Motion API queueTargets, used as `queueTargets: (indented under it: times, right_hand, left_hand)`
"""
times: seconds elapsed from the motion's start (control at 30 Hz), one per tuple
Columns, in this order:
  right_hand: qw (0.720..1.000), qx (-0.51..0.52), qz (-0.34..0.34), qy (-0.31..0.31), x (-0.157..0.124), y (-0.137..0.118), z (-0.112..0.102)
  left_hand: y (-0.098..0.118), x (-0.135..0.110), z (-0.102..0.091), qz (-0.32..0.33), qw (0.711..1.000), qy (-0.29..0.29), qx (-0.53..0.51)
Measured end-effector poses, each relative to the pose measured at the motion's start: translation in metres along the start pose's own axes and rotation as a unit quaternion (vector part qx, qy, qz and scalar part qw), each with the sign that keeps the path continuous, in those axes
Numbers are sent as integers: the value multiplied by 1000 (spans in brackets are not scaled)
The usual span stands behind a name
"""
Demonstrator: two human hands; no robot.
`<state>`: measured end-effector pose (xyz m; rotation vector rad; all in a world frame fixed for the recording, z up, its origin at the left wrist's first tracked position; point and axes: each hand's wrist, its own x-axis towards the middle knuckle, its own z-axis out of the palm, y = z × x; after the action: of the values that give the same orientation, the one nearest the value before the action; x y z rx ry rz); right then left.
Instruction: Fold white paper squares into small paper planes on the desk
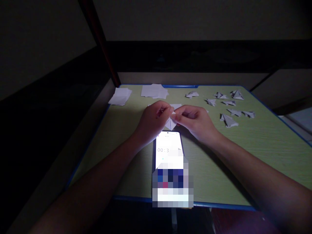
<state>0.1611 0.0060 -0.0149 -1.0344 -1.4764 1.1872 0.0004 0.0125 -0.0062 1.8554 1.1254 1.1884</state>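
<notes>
Between my hands is a small piece of folded white paper [171, 123], its pointed end turned down toward me and crease lines showing on it. My left hand [157, 118] pinches its upper left part with thumb and fingers. From the other side, my right hand [193, 120] grips the upper right part, the thumb lying across the paper. The two sets of fingertips almost meet and cover the top of the fold. Just below the paper lies a lit phone [168, 146] showing a timer. A white sheet [177, 106] partly shows behind my fingers.
At the back left of the green table [117, 143] lie a stack of white paper [120, 97] and another paper pile [154, 91]. Several folded paper figures, one nearest me [229, 120], are spread at the back right. A wall [104, 97] borders the left side.
</notes>
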Motion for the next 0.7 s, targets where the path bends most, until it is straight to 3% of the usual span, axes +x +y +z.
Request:
queueTargets:
  times: [0.47,0.7]
  right_hand:
    - [998,-46,-35,-33,-1,2,-2]
    - [1000,-9,-28,2,-2,2,1]
  left_hand:
    - [-1,-1,-1,-14,999,6,-50]
    - [3,1,-4,-4,1000,6,-15]
